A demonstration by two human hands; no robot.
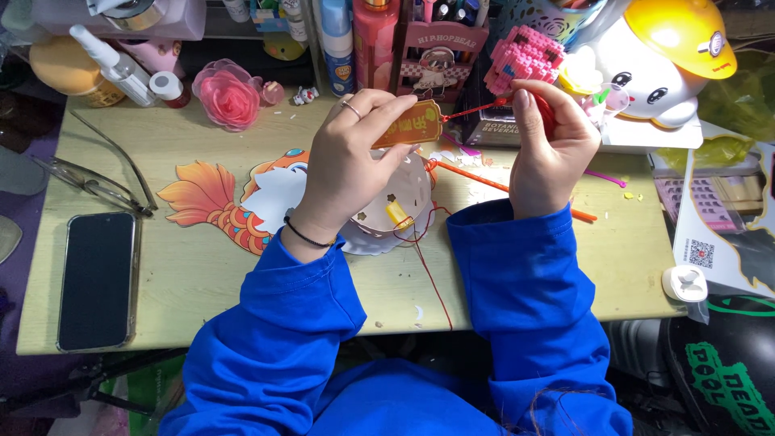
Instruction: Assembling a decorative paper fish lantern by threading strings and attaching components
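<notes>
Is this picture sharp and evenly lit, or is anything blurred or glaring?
Head view: light is soft and even, shadows faint under the hands. The left hand pinching the orange tag and the right hand holding the red string look sharp. The dark phone shows only a dull sheen. Desk edges bow slightly from the wide lens.

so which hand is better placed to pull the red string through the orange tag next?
Probably the right hand: it already pinches the red string just beside the orange tag, with the line taut between them. The left hand grips the tag itself, so it looks better kept as the steadying hand.
</notes>
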